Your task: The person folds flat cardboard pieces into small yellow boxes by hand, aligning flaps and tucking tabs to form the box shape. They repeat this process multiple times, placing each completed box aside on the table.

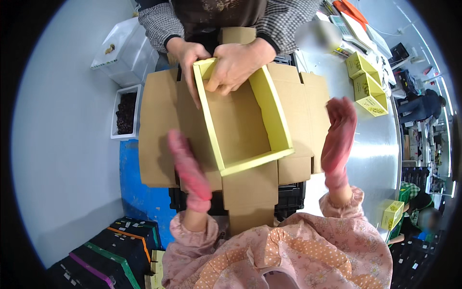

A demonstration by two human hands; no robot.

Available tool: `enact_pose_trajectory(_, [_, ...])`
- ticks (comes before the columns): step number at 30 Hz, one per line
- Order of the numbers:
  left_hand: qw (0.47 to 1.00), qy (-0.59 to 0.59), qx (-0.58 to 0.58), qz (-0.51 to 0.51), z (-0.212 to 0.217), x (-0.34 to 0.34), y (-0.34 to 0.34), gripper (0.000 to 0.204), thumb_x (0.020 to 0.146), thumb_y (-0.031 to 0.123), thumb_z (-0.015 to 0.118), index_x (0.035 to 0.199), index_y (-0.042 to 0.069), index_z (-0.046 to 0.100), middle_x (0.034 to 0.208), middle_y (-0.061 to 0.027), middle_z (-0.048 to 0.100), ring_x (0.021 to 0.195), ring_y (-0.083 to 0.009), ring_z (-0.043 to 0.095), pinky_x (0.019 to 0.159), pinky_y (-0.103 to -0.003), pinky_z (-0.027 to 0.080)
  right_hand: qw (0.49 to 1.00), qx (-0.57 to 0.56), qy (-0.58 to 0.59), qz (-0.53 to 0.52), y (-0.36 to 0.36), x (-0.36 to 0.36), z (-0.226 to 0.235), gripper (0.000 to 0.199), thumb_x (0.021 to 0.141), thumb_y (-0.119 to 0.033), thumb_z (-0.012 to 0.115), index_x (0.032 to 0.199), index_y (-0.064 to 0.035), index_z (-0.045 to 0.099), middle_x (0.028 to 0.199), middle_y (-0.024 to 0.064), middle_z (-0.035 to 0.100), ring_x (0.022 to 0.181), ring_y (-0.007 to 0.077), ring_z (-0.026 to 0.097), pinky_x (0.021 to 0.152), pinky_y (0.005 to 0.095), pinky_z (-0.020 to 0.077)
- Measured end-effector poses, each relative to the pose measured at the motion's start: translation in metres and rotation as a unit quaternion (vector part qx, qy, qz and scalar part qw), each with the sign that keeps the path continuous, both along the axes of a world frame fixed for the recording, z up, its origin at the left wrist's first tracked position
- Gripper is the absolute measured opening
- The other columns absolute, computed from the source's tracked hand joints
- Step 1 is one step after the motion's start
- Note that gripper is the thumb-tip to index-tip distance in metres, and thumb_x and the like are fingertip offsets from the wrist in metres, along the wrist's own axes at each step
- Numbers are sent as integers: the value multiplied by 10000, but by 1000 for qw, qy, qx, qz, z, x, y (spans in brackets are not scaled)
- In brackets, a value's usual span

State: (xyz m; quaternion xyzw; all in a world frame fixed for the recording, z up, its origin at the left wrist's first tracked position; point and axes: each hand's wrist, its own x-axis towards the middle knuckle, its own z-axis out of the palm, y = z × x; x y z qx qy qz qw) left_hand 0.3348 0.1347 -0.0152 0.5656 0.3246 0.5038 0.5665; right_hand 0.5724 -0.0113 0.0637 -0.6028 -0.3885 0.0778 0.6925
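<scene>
Packing area with grey floor and a shiny metal table on the right. Left hand in a pink glove, blurred, fingers stretched flat, touching the left wall of a yellow-edged open cardboard tray; holding nothing. Right hand, also pink-gloved, open and raised beside the tray, clear of it. Tray resting on flattened brown cardboard sheets atop a black crate. Opposite, a co-worker's bare hands gripping the tray's far end. Small yellow boxes on the table beyond.
</scene>
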Motion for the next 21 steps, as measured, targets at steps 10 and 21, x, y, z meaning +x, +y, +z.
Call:
enact_pose_trajectory(10, [969,105,208,-83,14,46,-2,527,1016,302,405,1413,-38,340,1451,-185,393,1340,-294,383,1116,-378,297,943,-125,236,200,66,-8,-83,579,1017,-325,418,1484,-28,248,1483,102,356,1380,220,331,1124,312,282])
enact_pose_trajectory(21, [665,681,120,283,9,-77,69,1055,741,694,657,1479,51,265,1423,-297,377,1319,-413,389,1072,-455,345,868,-428,-67,-243,-99,54,-63,664,963,-388,542,1474,-38,300,1484,224,345,1386,323,336,1129,370,282])
